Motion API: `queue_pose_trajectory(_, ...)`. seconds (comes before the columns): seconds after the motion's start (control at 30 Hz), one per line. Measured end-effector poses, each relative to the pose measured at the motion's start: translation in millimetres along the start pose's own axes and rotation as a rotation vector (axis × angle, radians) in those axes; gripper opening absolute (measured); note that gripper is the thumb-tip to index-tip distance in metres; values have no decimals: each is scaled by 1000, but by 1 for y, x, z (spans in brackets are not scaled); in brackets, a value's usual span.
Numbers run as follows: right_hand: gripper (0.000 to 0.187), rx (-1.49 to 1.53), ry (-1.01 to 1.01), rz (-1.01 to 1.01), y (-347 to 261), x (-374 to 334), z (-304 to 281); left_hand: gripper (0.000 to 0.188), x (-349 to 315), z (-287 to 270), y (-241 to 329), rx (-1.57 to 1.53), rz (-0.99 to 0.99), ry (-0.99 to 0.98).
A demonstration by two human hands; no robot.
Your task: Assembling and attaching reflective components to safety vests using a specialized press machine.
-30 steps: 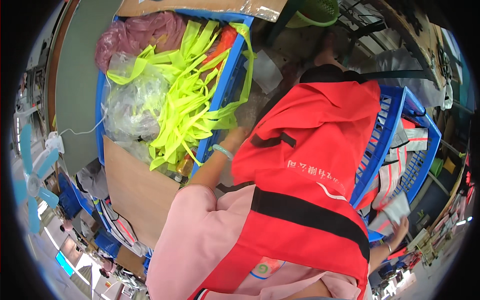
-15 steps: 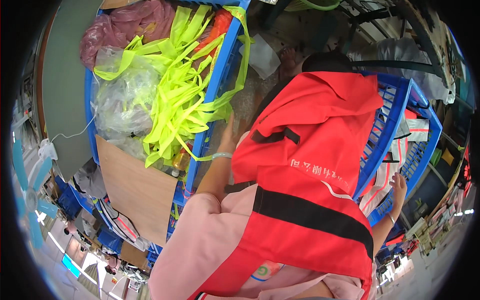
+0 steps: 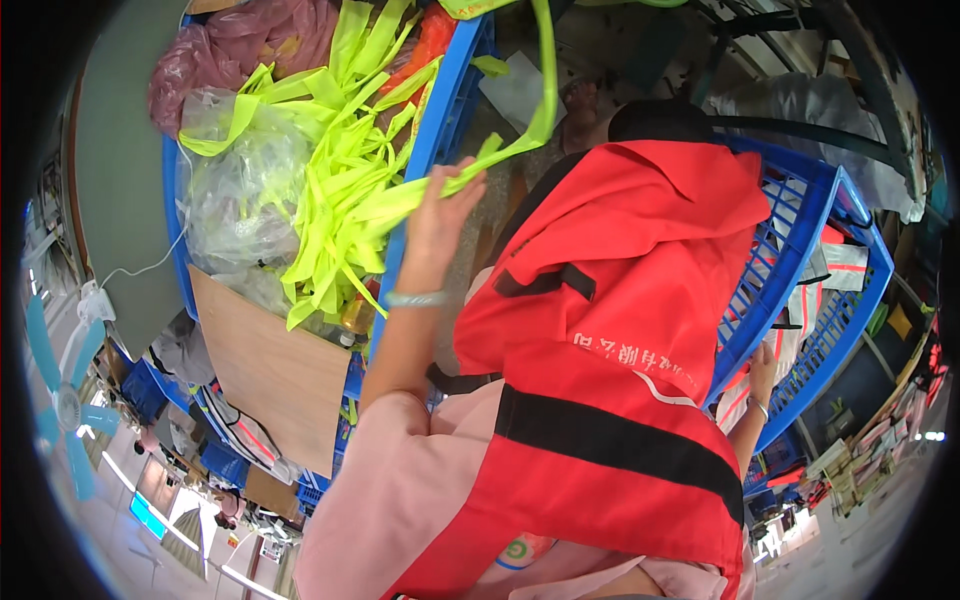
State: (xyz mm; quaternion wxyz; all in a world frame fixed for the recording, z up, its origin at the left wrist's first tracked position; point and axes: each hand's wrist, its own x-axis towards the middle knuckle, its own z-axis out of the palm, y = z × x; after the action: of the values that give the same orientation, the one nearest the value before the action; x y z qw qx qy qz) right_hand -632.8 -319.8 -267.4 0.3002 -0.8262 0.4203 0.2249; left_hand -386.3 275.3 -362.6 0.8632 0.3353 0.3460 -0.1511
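My left hand (image 3: 442, 222) is raised beside the left blue crate (image 3: 425, 150), its fingers curled around a neon yellow fabric strip (image 3: 520, 146). The strip arcs from the hand up to the top edge of the view. A tangled heap of similar strips (image 3: 340, 190) fills the crate next to this hand. On the right, my right hand (image 3: 762, 374) is low against the right blue basket (image 3: 775, 250), close to white fabric pieces with orange-red stripes (image 3: 792, 345). Its fingers are partly hidden. The red apron (image 3: 610, 400) I wear spreads over my lap.
Clear plastic bags (image 3: 235, 190) and a pink plastic bag (image 3: 260, 45) lie in the left crate. A wooden board (image 3: 270, 370) leans at its near end, by a small bottle (image 3: 357, 316). White paper (image 3: 515, 90) is on the floor ahead. A dark metal frame (image 3: 800, 130) stands at the far right.
My left hand has risen from beside the crate and lifted the yellow strip away from the crate's edge. My right hand has shifted left toward the apron, its fingers no longer spread in view.
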Motion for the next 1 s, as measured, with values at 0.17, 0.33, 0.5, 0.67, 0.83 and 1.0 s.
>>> queue_pose_trajectory(0.17, 35, 45, 13, 35, 7, 19, -1, 21, -42, -47, 183, -258, 396, -132)
queue_pose_trajectory(0.33, 35, 14, 3, 70, 5, 35, -2, 56, -54, -157, 365, -461, 751, -297)
queue_pose_trajectory(0.5, 35, 159, 40, 166, 8, 36, 4, 70, -4, -227, 300, 234, 468, 700)
queue_pose_trajectory(0.67, 36, 131, 144, 119, 18, 38, 7, 42, 0, -162, 180, 1731, 698, 504)
queue_pose_trajectory(0.83, 37, 115, 117, 140, 26, 51, 4, 27, -85, -123, 117, 1749, 1051, 583)
queue_pose_trajectory(1.0, 38, 212, 116, 118, 26, 64, 5, 31, -165, -168, 22, 1299, 432, 792)
